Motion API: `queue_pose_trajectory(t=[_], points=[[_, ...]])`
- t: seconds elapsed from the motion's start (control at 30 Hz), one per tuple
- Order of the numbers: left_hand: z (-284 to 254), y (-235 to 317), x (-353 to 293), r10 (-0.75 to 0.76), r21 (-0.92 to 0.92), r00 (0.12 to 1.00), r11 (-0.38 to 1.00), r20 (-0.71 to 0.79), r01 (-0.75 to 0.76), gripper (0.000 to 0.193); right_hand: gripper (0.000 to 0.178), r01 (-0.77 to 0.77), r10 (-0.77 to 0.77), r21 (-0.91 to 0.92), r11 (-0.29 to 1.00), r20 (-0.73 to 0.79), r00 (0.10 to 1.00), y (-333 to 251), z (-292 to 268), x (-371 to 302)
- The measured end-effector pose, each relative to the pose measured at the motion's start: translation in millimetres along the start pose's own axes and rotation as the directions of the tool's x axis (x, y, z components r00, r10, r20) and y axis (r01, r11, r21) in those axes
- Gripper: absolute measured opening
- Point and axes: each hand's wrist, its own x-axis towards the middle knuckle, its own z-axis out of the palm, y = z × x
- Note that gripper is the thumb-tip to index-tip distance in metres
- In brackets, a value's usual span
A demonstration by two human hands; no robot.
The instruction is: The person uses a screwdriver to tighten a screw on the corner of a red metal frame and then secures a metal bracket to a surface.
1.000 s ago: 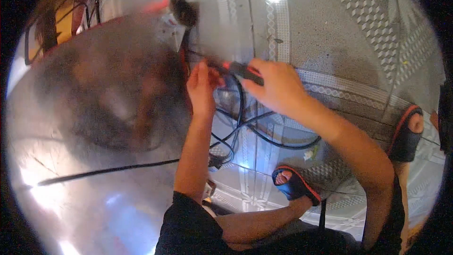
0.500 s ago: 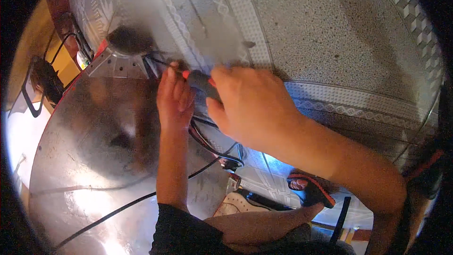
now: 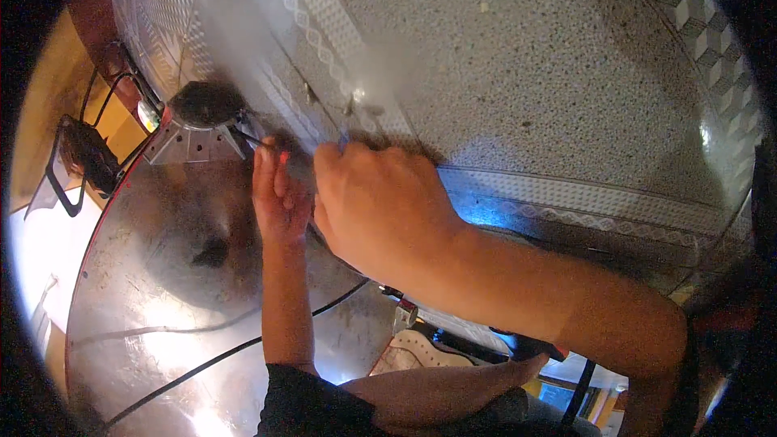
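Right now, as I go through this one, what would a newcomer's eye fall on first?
Probably the shiny, rounded metal surface filling the left side, with a black cable slanting across its lower part. Next come the person's hands: the large right hand near the middle, and the left hand just left of it, fingertips at a thin dark shaft.

Under me I see the grey, speckled floor (image 3: 502, 57) with patterned bands; some small dark bits (image 3: 310, 94) lie on it.
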Motion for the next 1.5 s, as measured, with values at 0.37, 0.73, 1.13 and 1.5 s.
queue_pose_trajectory(t=[0.37, 0.73, 1.13, 1.5], points=[[-2.4, 1.3, 3.3, -0.033, -0.083, 0.999, 0.996, 0.018, 0.034, 0.016, 0.017, -0.035, 0.032, 0.063, 0.997, 0.039, 0.999, -1.5, -6.2, 2.5], [-6.3, -2.6, 6.8, -0.012, -0.08, 0.998, 0.997, 0.057, 0.016, 0.016, 0.018, -0.02, 0.019, 0.085, 0.996, 0.007, 1.0, -1.3, -5.9, 3.6], [-11.3, -4.8, 9.2, -0.011, -0.072, 0.998, 0.997, 0.056, 0.015, 0.02, 0.015, -0.025, 0.023, 0.101, 0.995, 0.021, 1.0, -1.0, -5.1, 4.8], [1.1, -8.7, 11.9, 0.07, -0.214, 0.991, 0.976, 0.114, -0.045, 0.022, 0.019, 0.055, -0.057, 0.027, 0.998, 0.07, 0.996, -8.8, -23.7, 30.6]])
